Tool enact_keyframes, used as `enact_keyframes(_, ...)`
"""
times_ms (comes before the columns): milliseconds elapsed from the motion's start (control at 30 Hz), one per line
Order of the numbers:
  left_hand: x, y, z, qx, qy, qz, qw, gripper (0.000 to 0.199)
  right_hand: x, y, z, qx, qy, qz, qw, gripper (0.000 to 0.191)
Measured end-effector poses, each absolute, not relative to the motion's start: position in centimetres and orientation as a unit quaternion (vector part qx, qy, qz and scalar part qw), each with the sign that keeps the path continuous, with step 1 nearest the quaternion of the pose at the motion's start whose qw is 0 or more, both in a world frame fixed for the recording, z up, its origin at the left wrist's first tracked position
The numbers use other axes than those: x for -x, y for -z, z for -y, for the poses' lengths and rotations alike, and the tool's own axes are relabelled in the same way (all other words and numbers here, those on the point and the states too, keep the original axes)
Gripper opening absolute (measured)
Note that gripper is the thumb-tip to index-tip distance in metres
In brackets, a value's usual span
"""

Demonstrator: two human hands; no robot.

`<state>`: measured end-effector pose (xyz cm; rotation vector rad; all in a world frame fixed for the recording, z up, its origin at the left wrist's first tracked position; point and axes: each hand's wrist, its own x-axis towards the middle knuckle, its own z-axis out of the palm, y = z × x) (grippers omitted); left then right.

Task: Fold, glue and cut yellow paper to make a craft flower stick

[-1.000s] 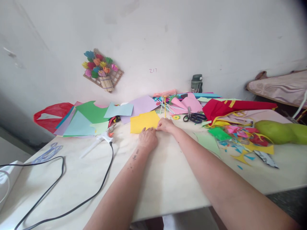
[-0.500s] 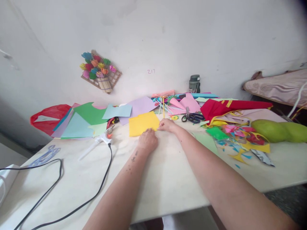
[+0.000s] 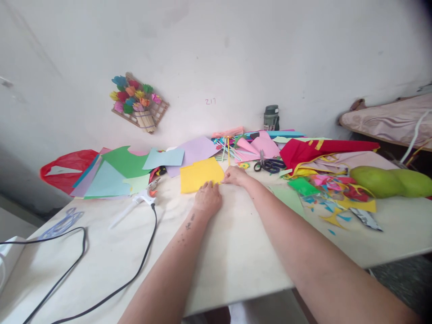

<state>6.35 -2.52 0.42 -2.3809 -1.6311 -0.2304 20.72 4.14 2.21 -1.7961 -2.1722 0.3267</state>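
A sheet of yellow paper (image 3: 195,175) lies on the table in front of me, in the middle of the head view. My left hand (image 3: 208,198) rests on its near edge, fingers stretched forward over the paper. At the sheet's right corner, my right hand (image 3: 236,175) has thumb and fingers pinched together on the paper's edge; the fingertips are small and partly hidden. Just beyond the right hand stands a thin yellow stick (image 3: 228,150), and a small yellow-and-green paper flower (image 3: 243,165) lies nearby. Black-handled scissors (image 3: 269,164) are farther right.
A white glue gun (image 3: 143,197) with a black cord sits left. Coloured sheets (image 3: 126,159) and a red plastic bag (image 3: 67,168) are behind it. Paper scraps (image 3: 332,211), red fabric (image 3: 303,153) and green fruit-like objects (image 3: 374,182) lie right; a flask (image 3: 271,118) stands by the wall.
The view has shifted slightly. Both hands keep nearly the same places on the yellow paper.
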Motion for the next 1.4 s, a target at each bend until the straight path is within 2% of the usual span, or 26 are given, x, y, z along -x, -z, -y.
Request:
enact_keyframes(300, -6.5, -0.3, 2.7, 0.819, 0.083, 0.554, 0.128, 0.030, -21.0, -2.3, -4.1, 0.633, -0.083, 0.758, 0.136, 0.022)
enact_keyframes(633, -6.8, 0.0, 2.5, 0.814, 0.074, 0.558, 0.142, 0.042, -20.4, -2.9, -4.0, 0.671, -0.113, 0.724, 0.112, 0.024)
enact_keyframes(767, -7.0, -0.2, 2.5, 0.815, 0.067, 0.562, 0.128, 0.042, -20.6, -2.4, -4.4, 0.699, -0.110, 0.696, 0.119, 0.036)
enact_keyframes(900, -7.2, -0.3, 2.6, 0.813, 0.063, 0.565, 0.128, 0.043, -20.7, -1.6, -4.7, 0.720, -0.100, 0.673, 0.137, 0.060)
enact_keyframes(1000, -7.3, -0.2, 2.6, 0.812, 0.062, 0.565, 0.133, 0.043, -20.6, -1.4, -4.7, 0.716, -0.127, 0.678, 0.105, 0.076)
enact_keyframes(1133, -7.3, -0.2, 2.6, 0.811, 0.057, 0.567, 0.128, 0.044, -20.3, -1.3, -4.8, 0.707, -0.159, 0.687, 0.059, 0.069)
enact_keyframes(1400, -7.3, -0.1, 2.6, 0.806, 0.065, 0.581, 0.093, 0.046, -20.3, -1.3, -4.6, 0.689, -0.165, 0.705, 0.040, 0.060)
